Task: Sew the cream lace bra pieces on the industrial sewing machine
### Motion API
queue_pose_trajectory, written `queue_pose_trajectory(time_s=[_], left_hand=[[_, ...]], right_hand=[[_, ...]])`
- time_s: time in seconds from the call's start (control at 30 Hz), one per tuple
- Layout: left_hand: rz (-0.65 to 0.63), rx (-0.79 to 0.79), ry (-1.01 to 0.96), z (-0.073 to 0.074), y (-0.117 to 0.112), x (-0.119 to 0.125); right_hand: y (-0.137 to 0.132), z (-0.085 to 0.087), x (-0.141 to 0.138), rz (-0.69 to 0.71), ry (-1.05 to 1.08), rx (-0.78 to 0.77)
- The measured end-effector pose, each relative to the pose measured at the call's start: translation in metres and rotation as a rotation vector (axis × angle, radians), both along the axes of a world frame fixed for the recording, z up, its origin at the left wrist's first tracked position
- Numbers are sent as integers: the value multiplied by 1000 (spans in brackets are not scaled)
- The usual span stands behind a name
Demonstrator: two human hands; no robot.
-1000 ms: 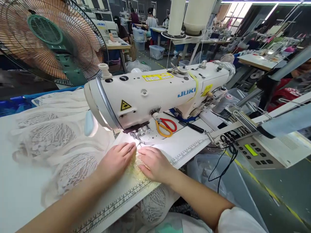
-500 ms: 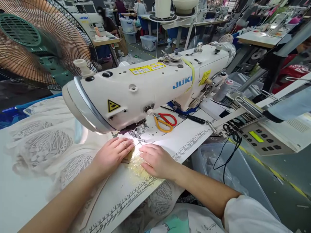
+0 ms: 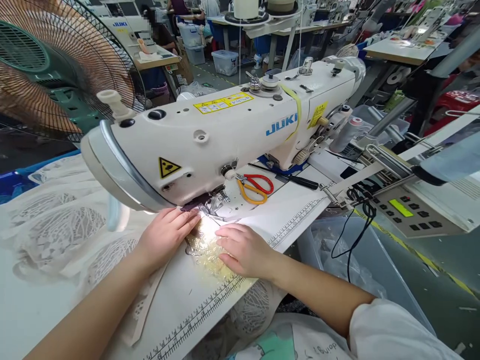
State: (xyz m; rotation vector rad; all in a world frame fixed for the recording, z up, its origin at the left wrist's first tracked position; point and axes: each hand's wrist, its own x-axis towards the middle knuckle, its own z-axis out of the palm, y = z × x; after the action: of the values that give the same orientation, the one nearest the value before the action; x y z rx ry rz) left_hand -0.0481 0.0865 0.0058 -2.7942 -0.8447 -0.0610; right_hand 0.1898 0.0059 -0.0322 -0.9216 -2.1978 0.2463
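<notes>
Just in front of the presser foot (image 3: 214, 206) of a white sewing machine (image 3: 176, 135), my left hand (image 3: 167, 235) lies with its fingers stretched out flat and close together. Under and beside it is off-white lace fabric (image 3: 71, 220), spread over the left of the table. My right hand (image 3: 243, 250) rests on the table to the right, fingers slightly bent and thumb apart. Between both hands shows a shiny, crinkled yellowish clear patch (image 3: 208, 252). What lies under my left fingertips is hidden. A pair of scissors (image 3: 255, 190) with red and orange handles lies behind my right hand.
A black-handled screwdriver (image 3: 303, 182) lies beside the machine. Printed ruler marks (image 3: 206, 306) run along the table's front edge. At right are a control box (image 3: 405, 209) and a clear plastic bin (image 3: 390, 270). A large fan (image 3: 101, 55) stands back left.
My left hand has shifted slightly toward the machine, leaving more of the yellowish patch bare. The fabric strip's near end has moved forward a little. My right hand stays nearly still; the view has shifted slightly.
</notes>
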Motion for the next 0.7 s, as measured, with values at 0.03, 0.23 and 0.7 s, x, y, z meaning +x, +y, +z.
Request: queue_pose_trajectory(time_s=[0.03, 0.23, 0.7], left_hand=[[8, 5, 5, -1, 2, -1], [61, 37, 63, -2, 12, -2], [605, -108, 87, 28, -121, -19]], right_hand=[[0, 0, 0, 0, 6, 4], [3, -2, 0, 10, -6, -33], [-23, 13, 7, 146, 171, -32]])
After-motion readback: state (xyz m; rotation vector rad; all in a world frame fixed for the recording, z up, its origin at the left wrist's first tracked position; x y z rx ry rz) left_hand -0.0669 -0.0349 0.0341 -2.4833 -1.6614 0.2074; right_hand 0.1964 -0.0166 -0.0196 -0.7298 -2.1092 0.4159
